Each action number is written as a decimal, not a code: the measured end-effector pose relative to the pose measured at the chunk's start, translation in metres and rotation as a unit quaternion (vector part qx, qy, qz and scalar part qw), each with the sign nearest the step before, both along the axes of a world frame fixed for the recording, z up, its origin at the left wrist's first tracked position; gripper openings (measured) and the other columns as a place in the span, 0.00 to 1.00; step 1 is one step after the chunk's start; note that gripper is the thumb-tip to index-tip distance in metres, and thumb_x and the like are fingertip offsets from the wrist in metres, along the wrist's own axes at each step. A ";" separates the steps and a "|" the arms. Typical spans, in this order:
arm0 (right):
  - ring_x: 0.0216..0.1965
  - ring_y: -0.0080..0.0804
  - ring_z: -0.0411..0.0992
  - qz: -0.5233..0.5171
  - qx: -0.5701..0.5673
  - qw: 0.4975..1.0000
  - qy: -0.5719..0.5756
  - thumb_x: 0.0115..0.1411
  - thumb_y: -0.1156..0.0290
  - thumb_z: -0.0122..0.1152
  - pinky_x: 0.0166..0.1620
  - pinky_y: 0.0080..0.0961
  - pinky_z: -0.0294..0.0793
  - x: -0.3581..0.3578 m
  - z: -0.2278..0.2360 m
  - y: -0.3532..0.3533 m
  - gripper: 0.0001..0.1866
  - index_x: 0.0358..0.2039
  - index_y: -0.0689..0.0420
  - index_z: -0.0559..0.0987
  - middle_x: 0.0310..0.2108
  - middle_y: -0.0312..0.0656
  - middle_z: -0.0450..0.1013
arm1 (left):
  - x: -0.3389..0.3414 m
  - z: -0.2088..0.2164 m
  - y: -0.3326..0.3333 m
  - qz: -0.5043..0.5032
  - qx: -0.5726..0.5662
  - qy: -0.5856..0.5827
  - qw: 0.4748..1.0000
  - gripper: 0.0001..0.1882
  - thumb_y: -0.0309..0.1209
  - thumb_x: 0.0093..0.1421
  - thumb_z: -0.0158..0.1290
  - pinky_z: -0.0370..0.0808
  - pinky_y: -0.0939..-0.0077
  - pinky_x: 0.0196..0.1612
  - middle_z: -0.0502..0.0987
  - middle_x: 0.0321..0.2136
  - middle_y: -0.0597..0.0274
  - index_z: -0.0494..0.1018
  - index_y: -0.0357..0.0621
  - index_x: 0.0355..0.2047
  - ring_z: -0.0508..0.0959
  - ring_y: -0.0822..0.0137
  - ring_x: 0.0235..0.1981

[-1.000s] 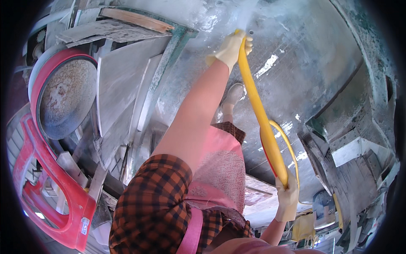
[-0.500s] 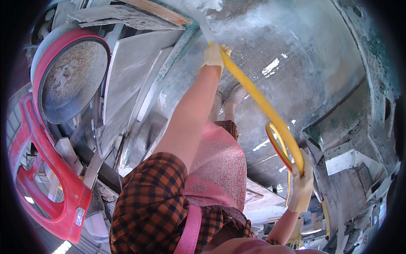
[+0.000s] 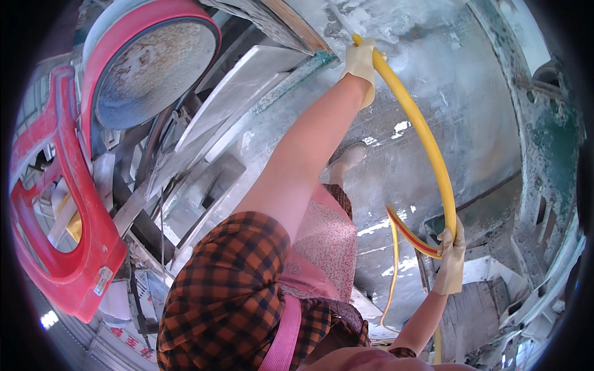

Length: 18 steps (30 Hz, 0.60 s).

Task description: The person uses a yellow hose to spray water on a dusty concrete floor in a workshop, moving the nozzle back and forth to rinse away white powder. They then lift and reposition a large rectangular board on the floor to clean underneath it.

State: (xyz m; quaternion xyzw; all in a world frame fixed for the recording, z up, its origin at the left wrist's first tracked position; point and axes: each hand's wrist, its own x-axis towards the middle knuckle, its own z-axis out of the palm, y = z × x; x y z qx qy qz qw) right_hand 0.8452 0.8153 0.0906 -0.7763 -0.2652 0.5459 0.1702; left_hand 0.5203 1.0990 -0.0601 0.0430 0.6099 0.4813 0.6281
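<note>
Yellow, smooth hose arcs between gloved left hand and right hand.

Reaching far forward with left arm, nearly straight, slanting from lower left up toward top centre. Gripping with gloved left hand, curled closed, back of it toward camera. Bending left wrist slightly at most. Bringing right forearm in from bottom edge, angled up and out to the right. Gripping with gloved right hand as well, curled closed, lower and closer in than left, well apart from it.
</note>
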 end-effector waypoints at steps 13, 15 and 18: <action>0.13 0.12 0.57 0.071 -0.025 0.992 0.103 0.72 0.64 0.55 0.17 0.13 0.58 0.022 -0.067 0.094 0.20 0.61 0.54 0.75 0.22 0.30 0.69 | -0.007 -0.013 0.016 -0.066 0.119 -0.092 0.986 0.11 0.27 0.70 0.47 0.75 0.63 0.64 0.71 0.48 0.51 0.68 0.32 0.48 0.75 0.58 0.51; 0.14 0.12 0.58 0.083 -0.039 0.990 0.111 0.71 0.63 0.56 0.17 0.14 0.58 0.025 -0.073 0.107 0.20 0.61 0.54 0.76 0.22 0.30 0.70 | -0.009 -0.013 0.021 -0.043 0.097 -0.124 0.987 0.11 0.27 0.71 0.46 0.75 0.64 0.63 0.71 0.48 0.52 0.67 0.33 0.49 0.75 0.59 0.51; 0.14 0.14 0.58 0.095 -0.058 0.988 0.111 0.71 0.63 0.56 0.17 0.15 0.58 0.029 -0.079 0.124 0.20 0.60 0.54 0.76 0.21 0.31 0.70 | -0.009 -0.017 0.031 -0.042 0.067 -0.086 0.993 0.13 0.28 0.70 0.47 0.75 0.65 0.62 0.70 0.46 0.55 0.66 0.34 0.51 0.75 0.62 0.50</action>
